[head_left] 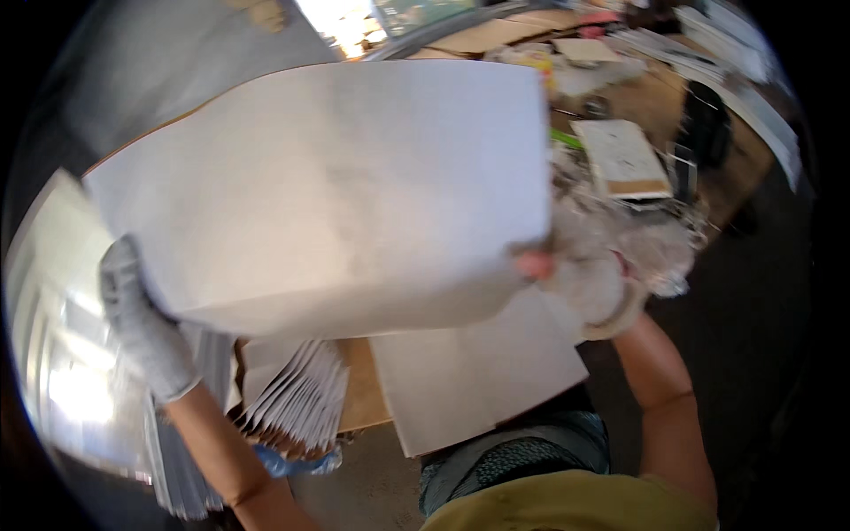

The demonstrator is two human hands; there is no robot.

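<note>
Head view. One white sheet (336, 195), raised and bowed, between my hands. My left hand (149, 323), grey-gloved: fingers closed on the sheet's left edge. My right hand (582, 281), blurred: a fingertip on the sheet's lower right corner, the rest unclear; apparently pinching, how firmly I cannot tell. Neither hand nearer: both touch. Sheet's long axis: left to right, hand to hand; broad face toward me. Below the sheet: second sheet (482, 380), fanned papers (305, 394). Right of it: cluttered table (751, 168).

White sheet (354, 195) in the way
</note>
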